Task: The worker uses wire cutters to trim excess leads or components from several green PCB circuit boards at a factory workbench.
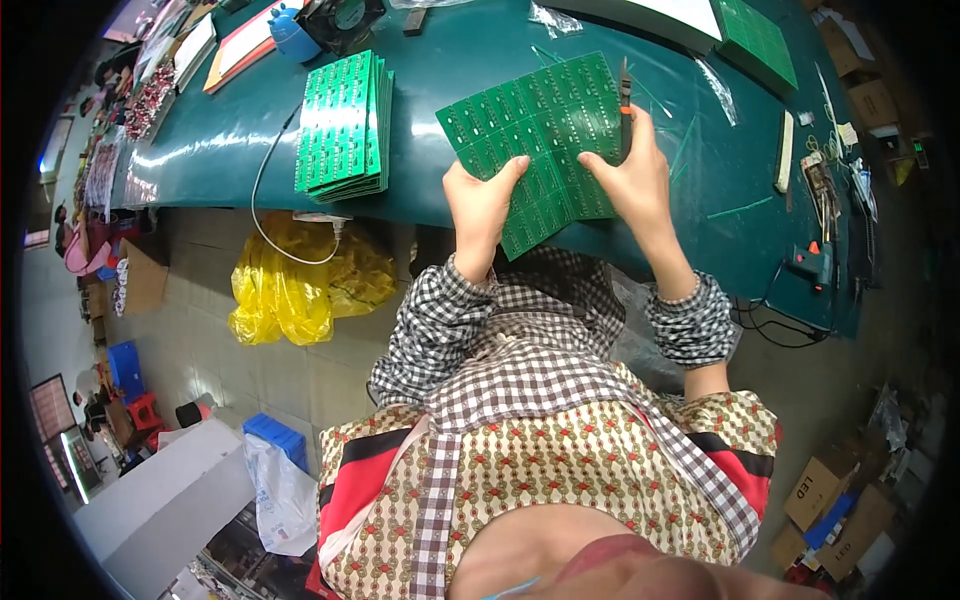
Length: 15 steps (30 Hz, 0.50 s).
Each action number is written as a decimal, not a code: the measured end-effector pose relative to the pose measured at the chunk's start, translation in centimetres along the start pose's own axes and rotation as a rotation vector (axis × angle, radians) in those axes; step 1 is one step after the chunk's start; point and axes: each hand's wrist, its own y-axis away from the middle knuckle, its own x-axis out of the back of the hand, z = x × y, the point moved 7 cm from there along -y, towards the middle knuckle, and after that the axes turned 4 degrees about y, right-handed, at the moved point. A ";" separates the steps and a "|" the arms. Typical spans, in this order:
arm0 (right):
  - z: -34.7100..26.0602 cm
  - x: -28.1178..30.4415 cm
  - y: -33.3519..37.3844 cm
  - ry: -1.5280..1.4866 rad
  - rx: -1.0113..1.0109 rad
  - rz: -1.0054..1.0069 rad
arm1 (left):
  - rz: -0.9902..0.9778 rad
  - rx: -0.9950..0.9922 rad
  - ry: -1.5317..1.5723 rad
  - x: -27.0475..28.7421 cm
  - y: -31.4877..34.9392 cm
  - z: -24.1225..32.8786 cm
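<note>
Both my hands hold a green circuit board panel (550,130) over the near edge of the bench. The panel is angled along a line down its middle, its two halves in different planes; whether they are still joined I cannot tell. My left hand (480,205) grips the lower left part, thumb on the face and fingers hidden behind. My right hand (638,180) grips the right half, thumb on the face. Against that same hand stands a slim dark hand tool with an orange part, like nippers (626,105), pointing away from me. To the left lies a stack of similar panels (342,125).
Narrow green strips (740,210) lie on the green bench top (430,185). A white cable (262,190) hangs over its edge near a yellow plastic bag (285,285). More green boards (755,45) stand at the far right, with hand tools (822,190) at the right edge.
</note>
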 end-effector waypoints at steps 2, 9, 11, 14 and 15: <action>-0.5 0.2 0.4 0.023 -0.018 0.004 | -0.002 0.009 0.011 0.0 0.2 0.1; 4.0 2.3 -0.7 -0.966 -0.368 -0.444 | -0.331 0.440 0.607 -0.6 0.5 0.6; 6.4 3.8 -1.0 -0.891 -0.349 -0.328 | -0.349 0.451 0.601 -2.1 -0.1 0.0; 6.1 5.6 -2.9 -0.634 -0.208 -0.295 | -0.363 0.337 0.026 -2.7 -2.6 -1.5; 5.9 5.9 -3.7 -0.630 -0.206 -0.290 | -0.367 0.336 0.029 -3.1 -3.4 -2.1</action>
